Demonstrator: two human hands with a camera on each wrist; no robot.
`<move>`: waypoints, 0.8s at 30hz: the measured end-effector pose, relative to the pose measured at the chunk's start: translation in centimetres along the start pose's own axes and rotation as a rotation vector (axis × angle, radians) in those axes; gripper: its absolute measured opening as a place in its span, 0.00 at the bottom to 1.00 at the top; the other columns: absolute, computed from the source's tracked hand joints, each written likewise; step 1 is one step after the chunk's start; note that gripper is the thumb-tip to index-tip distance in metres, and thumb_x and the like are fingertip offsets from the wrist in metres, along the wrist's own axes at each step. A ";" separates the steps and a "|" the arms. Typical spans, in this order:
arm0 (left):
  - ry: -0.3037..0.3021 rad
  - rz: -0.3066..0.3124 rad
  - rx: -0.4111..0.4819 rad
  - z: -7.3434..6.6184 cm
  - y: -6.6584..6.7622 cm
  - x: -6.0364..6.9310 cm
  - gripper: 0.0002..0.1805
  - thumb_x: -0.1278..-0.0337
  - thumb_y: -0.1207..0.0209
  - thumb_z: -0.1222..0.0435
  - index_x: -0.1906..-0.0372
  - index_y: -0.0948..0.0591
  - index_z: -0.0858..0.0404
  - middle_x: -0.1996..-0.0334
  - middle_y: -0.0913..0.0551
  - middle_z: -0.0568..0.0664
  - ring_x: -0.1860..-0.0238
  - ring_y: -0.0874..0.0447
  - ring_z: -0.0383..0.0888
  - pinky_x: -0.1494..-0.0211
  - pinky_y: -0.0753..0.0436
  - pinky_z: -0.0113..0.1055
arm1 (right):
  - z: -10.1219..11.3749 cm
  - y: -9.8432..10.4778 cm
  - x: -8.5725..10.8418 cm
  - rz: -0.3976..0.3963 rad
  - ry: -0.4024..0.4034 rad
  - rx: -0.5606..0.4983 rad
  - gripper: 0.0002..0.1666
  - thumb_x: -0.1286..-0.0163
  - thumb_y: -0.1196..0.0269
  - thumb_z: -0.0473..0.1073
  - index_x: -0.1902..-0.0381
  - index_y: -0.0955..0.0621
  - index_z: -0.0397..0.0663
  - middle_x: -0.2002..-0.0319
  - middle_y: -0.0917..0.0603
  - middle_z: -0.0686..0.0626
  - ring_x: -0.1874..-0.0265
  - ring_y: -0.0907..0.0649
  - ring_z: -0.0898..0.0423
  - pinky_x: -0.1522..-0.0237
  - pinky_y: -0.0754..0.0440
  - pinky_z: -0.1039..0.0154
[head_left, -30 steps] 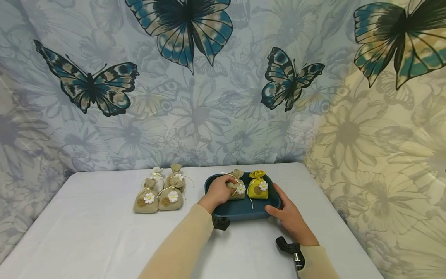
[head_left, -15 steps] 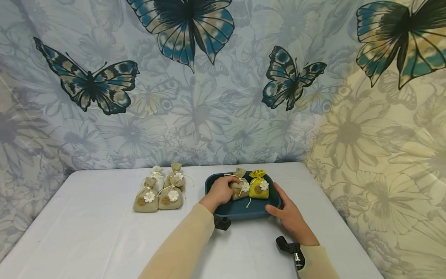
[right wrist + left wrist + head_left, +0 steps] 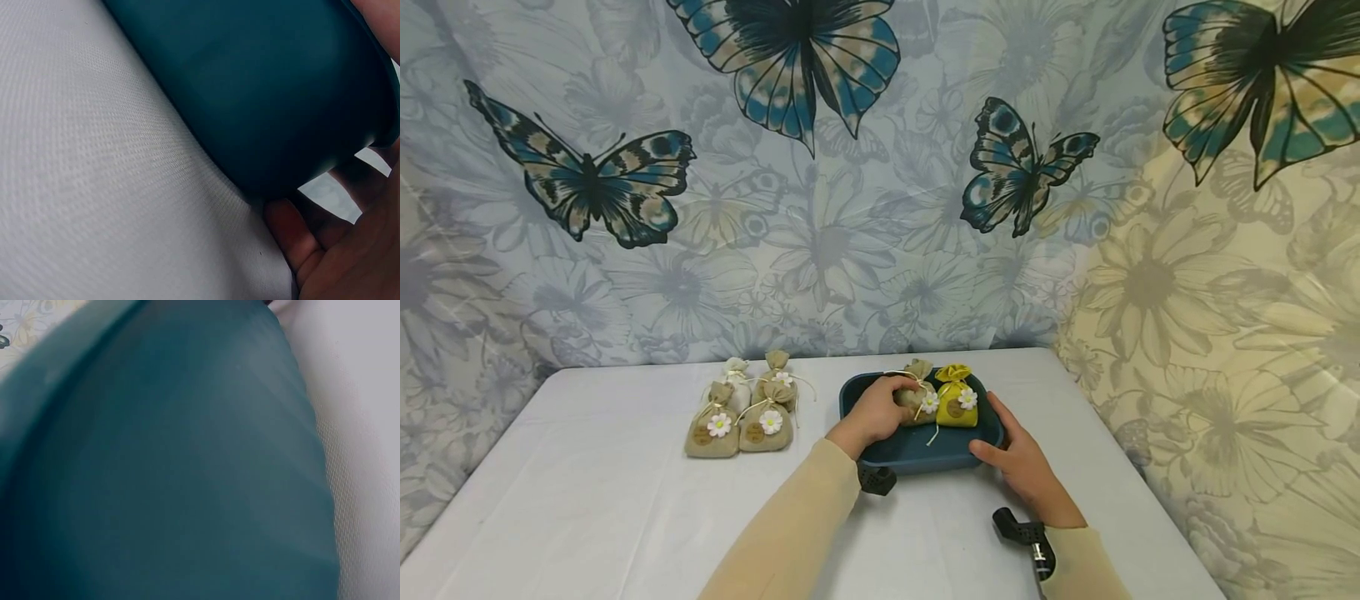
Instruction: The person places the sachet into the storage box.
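In the head view, my left hand (image 3: 880,415) reaches into the blue tray (image 3: 917,450) and grips a beige drawstring pouch (image 3: 919,404) with a white flower. That pouch stands right beside a yellow drawstring pouch (image 3: 957,406), also with a flower. My right hand (image 3: 1026,467) holds the right end of the tray, its thumb at the near rim and the fingers along the side. Up close in the right wrist view, fingers (image 3: 290,234) sit against the foot of the tray's wall. Only the tray's outer wall (image 3: 187,456) fills most of the left wrist view; the left fingers are hidden there.
Left of the tray, several pouches stand grouped on the white-covered table (image 3: 625,500): a beige pouch (image 3: 712,433) and another beige pouch (image 3: 767,432) in front, a white pouch (image 3: 737,390) and one more beige behind. A butterfly-printed cloth (image 3: 850,250) hangs at the back.
My left hand has shifted slightly right, bringing the beige pouch up beside the yellow one, where a gap showed before. The right hand has kept its place on the tray.
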State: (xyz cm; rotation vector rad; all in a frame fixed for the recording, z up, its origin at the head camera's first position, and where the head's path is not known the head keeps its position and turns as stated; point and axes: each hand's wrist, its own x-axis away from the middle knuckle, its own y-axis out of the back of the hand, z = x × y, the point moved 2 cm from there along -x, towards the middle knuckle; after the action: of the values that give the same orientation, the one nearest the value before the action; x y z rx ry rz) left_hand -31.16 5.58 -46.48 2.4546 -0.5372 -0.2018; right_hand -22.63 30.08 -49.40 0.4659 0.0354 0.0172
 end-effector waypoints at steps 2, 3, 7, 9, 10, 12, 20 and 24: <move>0.007 0.000 0.027 0.0 0.1 0.0 0.25 0.42 0.37 0.71 0.40 0.19 0.52 0.39 0.25 0.51 0.41 0.27 0.48 0.41 0.28 0.43 | -0.1 0.0 -0.1 -0.001 -0.001 0.002 0.56 0.34 0.30 0.50 0.19 0.51 0.58 0.22 0.51 0.43 0.24 0.51 0.40 0.30 0.52 0.38; 0.016 0.001 0.058 0.0 0.2 0.0 0.25 0.43 0.37 0.72 0.40 0.19 0.52 0.39 0.25 0.51 0.41 0.27 0.48 0.42 0.28 0.43 | -0.1 0.0 -0.1 -0.001 -0.004 0.005 0.56 0.34 0.30 0.50 0.19 0.51 0.58 0.22 0.51 0.44 0.24 0.51 0.41 0.30 0.52 0.38; 0.066 -0.003 0.214 -0.2 0.4 0.3 0.26 0.44 0.37 0.75 0.40 0.19 0.54 0.38 0.24 0.50 0.40 0.27 0.48 0.43 0.27 0.43 | -0.3 0.0 -0.2 -0.001 -0.012 0.022 0.56 0.33 0.31 0.51 0.19 0.51 0.61 0.21 0.51 0.44 0.24 0.51 0.41 0.30 0.51 0.38; 0.102 -0.010 0.278 -0.3 0.5 0.6 0.26 0.42 0.36 0.74 0.39 0.19 0.55 0.38 0.24 0.52 0.40 0.27 0.49 0.43 0.26 0.43 | -0.3 0.0 -0.1 -0.002 -0.014 0.025 0.56 0.33 0.31 0.52 0.19 0.51 0.62 0.21 0.51 0.44 0.24 0.51 0.41 0.30 0.51 0.37; 0.117 -0.014 0.294 -0.4 0.6 0.8 0.25 0.41 0.35 0.73 0.38 0.20 0.56 0.38 0.25 0.53 0.39 0.27 0.50 0.42 0.25 0.44 | -0.4 0.0 -0.1 -0.002 -0.016 0.026 0.56 0.33 0.31 0.52 0.19 0.51 0.62 0.21 0.51 0.45 0.24 0.51 0.40 0.30 0.52 0.37; 0.147 -0.020 0.305 -0.5 0.8 1.1 0.24 0.39 0.35 0.71 0.37 0.20 0.55 0.37 0.26 0.55 0.37 0.28 0.52 0.42 0.25 0.46 | -0.4 -0.1 -0.1 -0.003 -0.019 0.029 0.56 0.33 0.31 0.52 0.19 0.51 0.60 0.22 0.51 0.45 0.24 0.51 0.40 0.30 0.52 0.36; 0.168 -0.004 0.332 -1.1 1.8 2.8 0.24 0.36 0.34 0.65 0.35 0.22 0.53 0.33 0.31 0.56 0.34 0.33 0.57 0.43 0.25 0.49 | -0.5 -0.1 -0.2 -0.005 -0.018 0.030 0.56 0.34 0.31 0.52 0.19 0.51 0.57 0.22 0.51 0.44 0.25 0.51 0.39 0.31 0.52 0.35; 0.144 -0.016 0.374 -1.6 2.5 3.8 0.24 0.36 0.34 0.63 0.36 0.22 0.54 0.33 0.31 0.53 0.33 0.35 0.58 0.42 0.25 0.50 | -0.4 -0.1 -0.2 -0.005 -0.017 0.024 0.56 0.34 0.31 0.52 0.19 0.51 0.57 0.22 0.51 0.44 0.25 0.51 0.39 0.31 0.52 0.35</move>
State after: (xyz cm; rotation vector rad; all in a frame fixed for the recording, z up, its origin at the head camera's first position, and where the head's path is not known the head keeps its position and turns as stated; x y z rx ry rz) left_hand -28.11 2.99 -43.75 2.8078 -0.5306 0.0771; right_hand -22.87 30.17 -49.82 0.4895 0.0203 0.0081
